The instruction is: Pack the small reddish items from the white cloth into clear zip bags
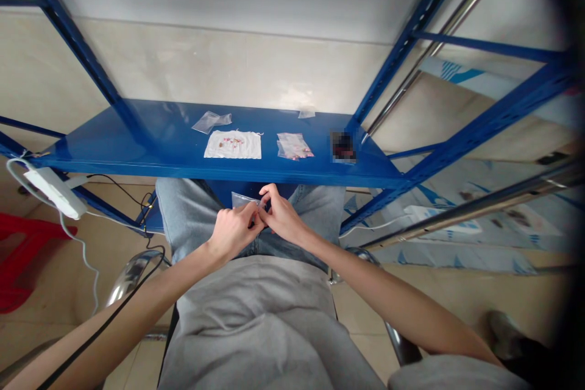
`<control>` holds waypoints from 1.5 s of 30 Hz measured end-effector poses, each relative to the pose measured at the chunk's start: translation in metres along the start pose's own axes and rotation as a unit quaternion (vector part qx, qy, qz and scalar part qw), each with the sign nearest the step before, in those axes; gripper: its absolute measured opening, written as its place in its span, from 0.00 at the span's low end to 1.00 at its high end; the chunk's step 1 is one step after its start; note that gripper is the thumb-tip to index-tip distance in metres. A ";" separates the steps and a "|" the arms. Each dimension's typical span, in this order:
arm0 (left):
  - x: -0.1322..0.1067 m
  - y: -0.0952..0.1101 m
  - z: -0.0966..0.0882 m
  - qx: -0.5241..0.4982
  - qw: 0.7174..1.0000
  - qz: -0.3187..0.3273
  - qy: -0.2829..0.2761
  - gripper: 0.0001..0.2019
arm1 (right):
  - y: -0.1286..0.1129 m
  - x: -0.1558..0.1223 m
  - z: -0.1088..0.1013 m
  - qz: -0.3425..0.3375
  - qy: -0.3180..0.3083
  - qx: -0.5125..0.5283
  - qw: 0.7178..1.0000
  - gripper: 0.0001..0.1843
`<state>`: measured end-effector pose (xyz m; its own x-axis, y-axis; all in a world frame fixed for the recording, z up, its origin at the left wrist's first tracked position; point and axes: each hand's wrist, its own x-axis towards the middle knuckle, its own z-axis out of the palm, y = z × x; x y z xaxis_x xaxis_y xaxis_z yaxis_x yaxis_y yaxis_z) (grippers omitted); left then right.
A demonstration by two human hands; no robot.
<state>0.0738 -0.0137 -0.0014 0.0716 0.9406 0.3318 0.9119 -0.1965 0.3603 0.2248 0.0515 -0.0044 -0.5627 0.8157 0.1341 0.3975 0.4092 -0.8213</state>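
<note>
- Down close, just above the lap in jeans (192, 219), the left hand (234, 230) pinches narrow on a small clear bag (243, 199)
- And here's the right hand (282, 217), fingertips bunched at the bag's other end, the two hands almost meeting, the bag just short of the blue shelf (169, 146)
- Onto the shelf: a white cloth pouch (252, 147) lies flat, small coloured pieces (227, 144) scattered on top
- To its right, clear packets (292, 145) showing pinkish bits, then a dark pixelated item (342, 147)
- Farther back, clear bags (207, 122) behind the pouch, another piece of clear plastic (307, 114) near the rear edge
</note>
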 end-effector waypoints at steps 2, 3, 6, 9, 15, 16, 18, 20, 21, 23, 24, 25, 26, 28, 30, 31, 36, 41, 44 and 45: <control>0.001 -0.002 -0.002 -0.008 1.000 -0.006 -0.006 0.05 | 0.003 0.002 0.000 0.020 -0.046 0.036 0.998 0.22; 0.002 -0.002 -0.003 -0.015 1.000 -0.010 -0.004 0.05 | 0.003 0.004 -0.002 0.026 -0.059 0.046 0.997 0.22; 0.002 -0.001 -0.008 -0.048 0.998 -0.020 0.031 0.05 | -0.002 0.005 -0.008 0.020 -0.038 0.035 0.998 0.19; -0.002 0.005 -0.013 -0.099 0.992 -0.024 0.073 0.03 | -0.014 0.000 -0.017 -0.011 0.016 0.002 1.000 0.17; 0.003 0.000 -0.023 -0.239 0.967 -0.041 0.084 0.07 | -0.023 -0.005 -0.029 0.000 0.038 0.102 0.994 0.12; 0.007 -0.005 -0.023 -0.265 0.958 -0.058 0.096 0.09 | -0.022 -0.004 -0.030 0.007 0.026 0.144 0.989 0.12; 0.017 -0.015 -0.020 -0.346 0.926 -0.103 0.108 0.13 | -0.019 0.000 -0.034 0.020 0.001 0.222 0.975 0.13; 0.025 -0.023 -0.016 -0.467 0.867 -0.157 0.067 0.18 | -0.016 0.004 -0.037 0.029 -0.024 0.273 0.961 0.14; 0.027 -0.026 -0.013 -0.528 0.829 -0.182 0.029 0.20 | -0.015 0.005 -0.038 0.033 -0.034 0.287 0.957 0.15; 0.028 -0.029 -0.009 -0.619 0.755 -0.212 -0.046 0.21 | -0.013 0.007 -0.040 0.037 -0.049 0.299 0.952 0.15; 0.028 -0.029 -0.008 -0.644 0.731 -0.214 -0.073 0.21 | -0.012 0.007 -0.040 0.039 -0.054 0.298 0.952 0.16; 0.026 -0.029 -0.008 -0.658 0.718 -0.210 -0.089 0.21 | -0.011 0.008 -0.041 0.041 -0.058 0.296 0.953 0.16; 0.025 -0.028 -0.008 -0.665 0.712 -0.203 -0.096 0.20 | -0.010 0.008 -0.041 0.044 -0.061 0.293 0.953 0.17; 0.024 -0.027 -0.009 -0.664 0.715 -0.191 -0.106 0.19 | -0.010 0.008 -0.041 0.047 -0.064 0.289 0.954 0.18; 0.024 -0.027 -0.010 -0.653 0.725 -0.183 -0.120 0.18 | -0.010 0.008 -0.041 0.047 -0.054 0.292 0.954 0.20; 0.025 -0.028 -0.010 -0.645 0.732 -0.181 -0.123 0.18 | -0.010 0.008 -0.041 0.046 -0.042 0.295 0.953 0.22; 0.029 -0.032 -0.006 -0.632 0.748 -0.183 -0.084 0.18 | -0.013 0.011 -0.045 0.039 0.025 0.313 0.949 0.30; 0.050 -0.053 -0.028 -0.615 0.775 -0.134 0.061 0.15 | -0.012 0.013 -0.056 0.055 0.063 0.331 0.940 0.27; 0.082 -0.078 -0.062 -0.555 0.809 -0.067 0.182 0.13 | -0.010 0.011 -0.060 0.051 0.091 0.327 0.939 0.22; 0.096 -0.087 -0.074 -0.521 0.827 -0.044 0.207 0.13 | -0.010 0.010 -0.060 0.046 0.104 0.327 0.938 0.20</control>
<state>-0.0285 0.0734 0.0642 -0.3169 0.8312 0.4567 0.0476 -0.4670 0.8830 0.2584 0.0805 0.0385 -0.3677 0.9251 0.0951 -0.1297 0.0502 -0.9903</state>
